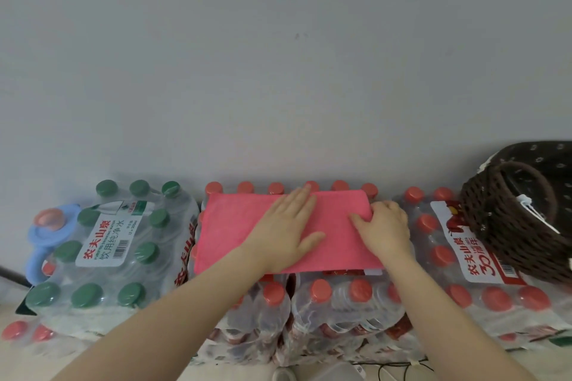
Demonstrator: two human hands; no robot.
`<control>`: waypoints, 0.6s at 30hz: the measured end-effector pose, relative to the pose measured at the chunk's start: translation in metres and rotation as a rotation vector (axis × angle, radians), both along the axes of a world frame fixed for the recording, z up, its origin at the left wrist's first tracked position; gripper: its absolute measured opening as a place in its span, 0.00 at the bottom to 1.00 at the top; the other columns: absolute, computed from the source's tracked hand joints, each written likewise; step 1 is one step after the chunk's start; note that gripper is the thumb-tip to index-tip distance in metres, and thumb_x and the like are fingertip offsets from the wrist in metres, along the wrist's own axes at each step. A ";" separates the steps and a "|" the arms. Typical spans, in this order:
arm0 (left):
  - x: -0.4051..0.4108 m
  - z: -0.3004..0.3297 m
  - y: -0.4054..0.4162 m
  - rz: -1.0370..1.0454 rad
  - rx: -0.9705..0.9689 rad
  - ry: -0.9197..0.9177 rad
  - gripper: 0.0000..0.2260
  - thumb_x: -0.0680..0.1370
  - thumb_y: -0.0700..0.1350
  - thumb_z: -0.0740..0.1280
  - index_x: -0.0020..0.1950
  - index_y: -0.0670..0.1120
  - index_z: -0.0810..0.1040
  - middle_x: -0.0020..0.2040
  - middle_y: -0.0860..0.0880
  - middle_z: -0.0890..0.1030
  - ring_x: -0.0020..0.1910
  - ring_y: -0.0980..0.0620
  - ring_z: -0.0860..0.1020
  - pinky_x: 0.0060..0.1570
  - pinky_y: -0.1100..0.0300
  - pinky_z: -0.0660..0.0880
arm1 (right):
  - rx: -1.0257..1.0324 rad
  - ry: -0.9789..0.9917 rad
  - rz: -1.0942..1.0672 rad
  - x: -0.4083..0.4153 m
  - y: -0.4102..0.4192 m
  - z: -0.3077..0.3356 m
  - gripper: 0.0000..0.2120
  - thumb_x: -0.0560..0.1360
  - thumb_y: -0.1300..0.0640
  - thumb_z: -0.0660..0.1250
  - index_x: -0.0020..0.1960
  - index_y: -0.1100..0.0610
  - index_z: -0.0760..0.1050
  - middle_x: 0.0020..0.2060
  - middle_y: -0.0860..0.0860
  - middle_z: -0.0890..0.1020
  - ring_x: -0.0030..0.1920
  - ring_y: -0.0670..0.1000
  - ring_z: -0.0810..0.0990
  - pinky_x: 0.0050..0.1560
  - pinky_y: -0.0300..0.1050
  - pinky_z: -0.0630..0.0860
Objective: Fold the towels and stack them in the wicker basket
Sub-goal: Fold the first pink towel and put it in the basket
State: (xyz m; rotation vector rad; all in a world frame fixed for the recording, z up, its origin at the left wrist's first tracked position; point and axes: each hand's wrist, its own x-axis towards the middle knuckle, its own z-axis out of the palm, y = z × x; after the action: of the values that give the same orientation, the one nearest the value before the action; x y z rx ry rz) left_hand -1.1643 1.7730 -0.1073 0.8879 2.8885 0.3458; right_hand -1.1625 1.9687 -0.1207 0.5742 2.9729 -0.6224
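Note:
A pink towel point(235, 226) lies flat, folded into a rectangle, on top of shrink-wrapped packs of red-capped bottles. My left hand point(286, 226) presses flat on the middle of the towel with fingers spread. My right hand point(385, 230) grips the towel's right edge, fingers curled over it. A dark brown wicker basket point(501, 226) with a handle and a dark dotted lining stands tilted on the bottle packs at the far right.
A pack of green-capped water bottles point(111, 241) sits to the left of the towel, with a blue plastic jug handle point(46, 235) beside it. More red-capped bottle packs point(340, 309) fill the front. A plain grey wall rises behind.

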 end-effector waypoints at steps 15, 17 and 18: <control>-0.008 -0.014 0.070 -0.182 -0.085 -0.003 0.45 0.63 0.69 0.33 0.76 0.46 0.44 0.77 0.47 0.41 0.76 0.50 0.42 0.71 0.56 0.35 | -0.162 0.008 -0.138 -0.001 0.096 0.034 0.23 0.71 0.55 0.71 0.59 0.68 0.72 0.56 0.62 0.78 0.56 0.61 0.76 0.52 0.47 0.69; -0.011 -0.013 0.087 -0.172 -0.073 0.007 0.46 0.63 0.69 0.34 0.76 0.44 0.45 0.77 0.46 0.43 0.76 0.50 0.44 0.72 0.55 0.36 | -0.334 -0.057 -0.187 -0.002 0.103 0.036 0.21 0.69 0.58 0.73 0.56 0.70 0.74 0.51 0.60 0.80 0.50 0.60 0.78 0.48 0.47 0.72; -0.013 -0.012 0.095 -0.175 -0.065 0.010 0.46 0.63 0.68 0.34 0.76 0.45 0.46 0.78 0.46 0.44 0.76 0.50 0.44 0.72 0.55 0.37 | -0.456 -0.088 -0.217 -0.003 0.104 0.037 0.19 0.69 0.60 0.73 0.56 0.70 0.75 0.50 0.61 0.81 0.48 0.60 0.79 0.47 0.49 0.75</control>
State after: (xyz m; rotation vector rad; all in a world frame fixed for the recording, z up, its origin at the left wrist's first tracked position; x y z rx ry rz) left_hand -1.1776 1.8682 -0.1196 1.1238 2.7856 0.2301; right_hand -1.1651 2.0729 -0.0836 0.8515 2.5731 -1.2105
